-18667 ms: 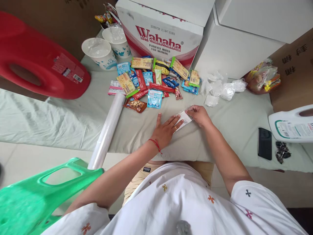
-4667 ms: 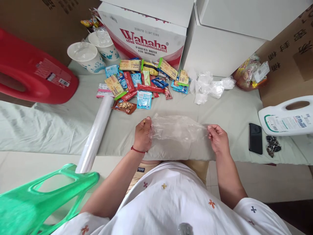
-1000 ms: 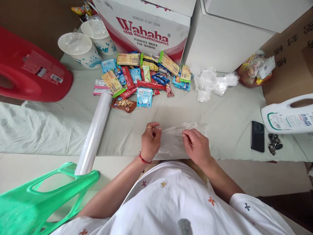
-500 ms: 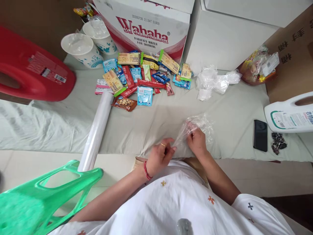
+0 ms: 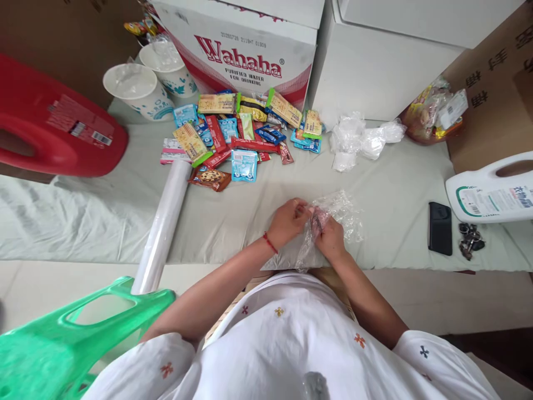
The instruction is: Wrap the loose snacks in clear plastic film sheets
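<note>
At one o'clock, left hand (image 5: 286, 223) and right hand (image 5: 332, 240) finger-pinch clear film (image 5: 348, 215), probably light, limp, best gripped by edges.

I judged the place to be most likely a home, in a room where boxes were kept; which room, I could not establish. Grounds were as follows. I sat or stood at a surface spread with a creased, pale cloth (image 5: 225, 222), above a light tiled floor (image 5: 62, 283). A red jug (image 5: 54, 125) stood to my left, and a white jug (image 5: 487, 194) to my right with a phone (image 5: 440, 228) near it. Wrapped snacks (image 5: 244, 165) lay piled loosely, paper cups (image 5: 147, 105) behind. A Wahaha carton (image 5: 254, 58), marked drinking water, and white boxes (image 5: 378, 66) lined the back; brown cardboard (image 5: 62, 39) flanked both sides.
</note>
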`<state>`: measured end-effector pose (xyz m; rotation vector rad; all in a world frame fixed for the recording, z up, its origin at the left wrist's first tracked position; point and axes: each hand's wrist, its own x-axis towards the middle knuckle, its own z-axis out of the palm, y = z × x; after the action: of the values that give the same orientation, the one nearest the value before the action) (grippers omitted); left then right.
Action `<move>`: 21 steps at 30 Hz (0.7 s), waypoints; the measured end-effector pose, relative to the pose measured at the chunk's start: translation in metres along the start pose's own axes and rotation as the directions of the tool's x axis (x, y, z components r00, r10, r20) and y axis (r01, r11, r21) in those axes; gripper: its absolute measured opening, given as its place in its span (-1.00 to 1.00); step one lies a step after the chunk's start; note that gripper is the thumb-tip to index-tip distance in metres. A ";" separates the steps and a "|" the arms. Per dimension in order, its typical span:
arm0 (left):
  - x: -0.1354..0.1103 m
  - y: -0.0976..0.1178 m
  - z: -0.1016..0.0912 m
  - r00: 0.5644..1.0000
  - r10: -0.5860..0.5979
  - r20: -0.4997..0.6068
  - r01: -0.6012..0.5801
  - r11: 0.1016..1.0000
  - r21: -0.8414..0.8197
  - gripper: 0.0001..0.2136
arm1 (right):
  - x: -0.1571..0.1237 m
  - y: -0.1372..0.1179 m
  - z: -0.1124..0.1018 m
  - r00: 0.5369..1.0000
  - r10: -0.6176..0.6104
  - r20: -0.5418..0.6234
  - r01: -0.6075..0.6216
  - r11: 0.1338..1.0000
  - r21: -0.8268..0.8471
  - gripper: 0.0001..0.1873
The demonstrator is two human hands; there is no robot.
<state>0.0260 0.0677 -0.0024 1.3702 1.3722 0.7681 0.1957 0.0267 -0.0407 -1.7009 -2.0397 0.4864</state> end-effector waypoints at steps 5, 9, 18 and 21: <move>0.004 -0.008 0.007 0.999 0.028 -0.034 -0.029 0.999 -0.037 -0.79 | 0.003 -0.004 -0.008 0.998 -0.015 0.068 0.017 0.999 -0.039 -0.53; -0.003 -0.018 -0.011 1.000 -0.005 -0.025 0.002 0.993 -0.116 -0.76 | 0.009 -0.012 -0.016 0.980 0.016 0.196 0.009 0.992 -0.127 -0.55; -0.008 -0.018 -0.030 0.991 -0.032 -0.131 0.012 0.988 -0.151 -0.81 | 0.018 -0.020 -0.019 0.964 0.080 0.254 -0.031 0.981 -0.190 -0.46; -0.009 -0.006 -0.018 0.990 0.063 -0.127 -0.069 0.997 -0.047 -0.74 | 0.021 -0.028 -0.021 0.950 0.120 0.289 -0.048 0.969 -0.244 -0.42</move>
<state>0.0058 0.0620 -0.0004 1.3521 1.3998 0.9407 0.1809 0.0421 -0.0060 -1.9616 -2.3248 0.5845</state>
